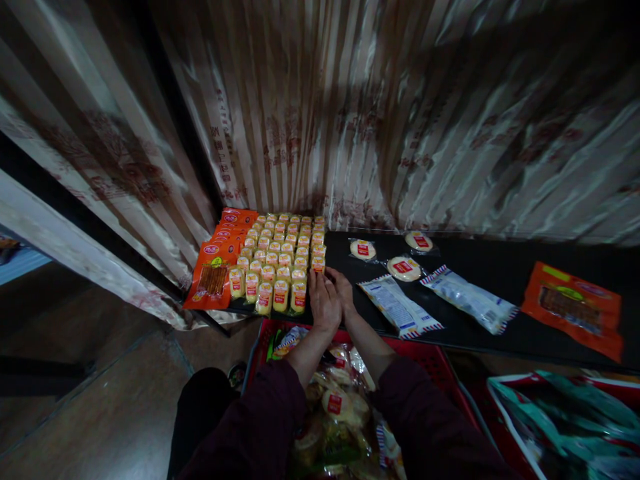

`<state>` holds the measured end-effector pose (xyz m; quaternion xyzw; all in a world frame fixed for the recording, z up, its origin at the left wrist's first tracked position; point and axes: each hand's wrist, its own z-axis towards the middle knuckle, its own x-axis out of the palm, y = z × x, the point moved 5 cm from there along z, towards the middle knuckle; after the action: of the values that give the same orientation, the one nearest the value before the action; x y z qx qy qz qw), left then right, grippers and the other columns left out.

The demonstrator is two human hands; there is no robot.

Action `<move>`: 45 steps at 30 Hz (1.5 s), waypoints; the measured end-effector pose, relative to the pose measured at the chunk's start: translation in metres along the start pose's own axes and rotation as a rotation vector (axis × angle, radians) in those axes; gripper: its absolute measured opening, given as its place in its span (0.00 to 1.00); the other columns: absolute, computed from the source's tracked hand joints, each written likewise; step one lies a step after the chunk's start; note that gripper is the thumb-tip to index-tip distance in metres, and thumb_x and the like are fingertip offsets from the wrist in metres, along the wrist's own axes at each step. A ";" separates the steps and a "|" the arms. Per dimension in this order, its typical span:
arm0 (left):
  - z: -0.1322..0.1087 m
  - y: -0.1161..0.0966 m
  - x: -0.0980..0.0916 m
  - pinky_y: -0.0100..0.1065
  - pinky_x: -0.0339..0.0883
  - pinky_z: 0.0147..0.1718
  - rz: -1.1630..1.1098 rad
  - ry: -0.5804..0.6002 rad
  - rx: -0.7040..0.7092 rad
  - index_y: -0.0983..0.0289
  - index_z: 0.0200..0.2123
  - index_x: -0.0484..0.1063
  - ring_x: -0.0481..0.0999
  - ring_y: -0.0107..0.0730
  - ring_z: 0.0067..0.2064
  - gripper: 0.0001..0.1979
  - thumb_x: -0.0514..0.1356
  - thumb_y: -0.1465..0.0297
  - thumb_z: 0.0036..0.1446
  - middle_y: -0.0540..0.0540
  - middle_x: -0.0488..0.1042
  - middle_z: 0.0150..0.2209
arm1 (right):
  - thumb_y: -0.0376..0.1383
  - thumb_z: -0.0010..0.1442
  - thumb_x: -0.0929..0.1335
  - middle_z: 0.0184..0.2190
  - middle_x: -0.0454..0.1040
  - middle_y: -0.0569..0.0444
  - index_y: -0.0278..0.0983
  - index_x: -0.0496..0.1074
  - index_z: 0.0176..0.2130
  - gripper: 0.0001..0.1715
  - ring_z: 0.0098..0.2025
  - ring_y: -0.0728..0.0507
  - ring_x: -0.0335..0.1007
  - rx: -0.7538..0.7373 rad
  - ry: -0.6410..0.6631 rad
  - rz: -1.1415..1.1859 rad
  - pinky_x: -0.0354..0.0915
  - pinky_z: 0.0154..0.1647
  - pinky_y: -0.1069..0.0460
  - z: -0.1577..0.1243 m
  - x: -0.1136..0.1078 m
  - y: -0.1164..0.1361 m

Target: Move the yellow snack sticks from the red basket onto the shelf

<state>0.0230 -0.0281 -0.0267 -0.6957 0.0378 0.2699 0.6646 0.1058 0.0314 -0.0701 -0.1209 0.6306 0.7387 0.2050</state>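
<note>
Packets stand left of left hand, right hand alongside — can't tell whether grip pinches.

Dim interior, lit from beyond the frame. Pale streaks of sheen run down the pleated curtain, whose upper right sinks into shadow; faint glare marks the tiled floor. The dark sleeves lose most detail. The small yellow packs appear fairly sharp, the rightmost orange packet softer. Wide-angle distortion stretches the margins.
</note>
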 end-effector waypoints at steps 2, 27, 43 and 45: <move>0.000 0.001 0.000 0.37 0.42 0.67 -0.001 0.004 0.012 0.74 0.59 0.63 0.51 0.37 0.68 0.26 0.42 0.67 0.64 0.65 0.55 0.66 | 0.36 0.52 0.65 0.43 0.78 0.49 0.38 0.75 0.44 0.19 0.44 0.42 0.73 0.013 -0.011 0.075 0.67 0.52 0.44 0.000 0.000 -0.003; -0.006 -0.001 0.000 0.43 0.44 0.67 0.036 -0.008 0.204 0.70 0.63 0.57 0.47 0.38 0.69 0.28 0.40 0.64 0.65 0.63 0.54 0.66 | 0.44 0.60 0.62 0.43 0.79 0.52 0.42 0.68 0.55 0.25 0.50 0.41 0.73 0.013 0.000 0.313 0.69 0.51 0.44 0.011 0.004 0.023; -0.005 -0.001 -0.003 0.42 0.42 0.67 0.041 -0.018 0.232 0.69 0.63 0.57 0.47 0.37 0.69 0.28 0.39 0.64 0.65 0.62 0.53 0.67 | 0.47 0.60 0.62 0.47 0.77 0.51 0.40 0.69 0.55 0.27 0.53 0.40 0.70 0.026 -0.029 0.257 0.67 0.54 0.43 0.017 0.013 -0.002; -0.005 0.000 -0.003 0.42 0.42 0.67 0.041 -0.017 0.231 0.69 0.63 0.57 0.48 0.37 0.69 0.28 0.40 0.64 0.65 0.62 0.54 0.66 | 0.47 0.60 0.62 0.48 0.77 0.51 0.40 0.68 0.56 0.27 0.53 0.41 0.70 0.024 -0.020 0.280 0.67 0.54 0.43 0.015 0.014 -0.001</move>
<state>0.0220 -0.0337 -0.0254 -0.6112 0.0772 0.2832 0.7351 0.0953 0.0486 -0.0741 -0.0219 0.6481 0.7536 0.1076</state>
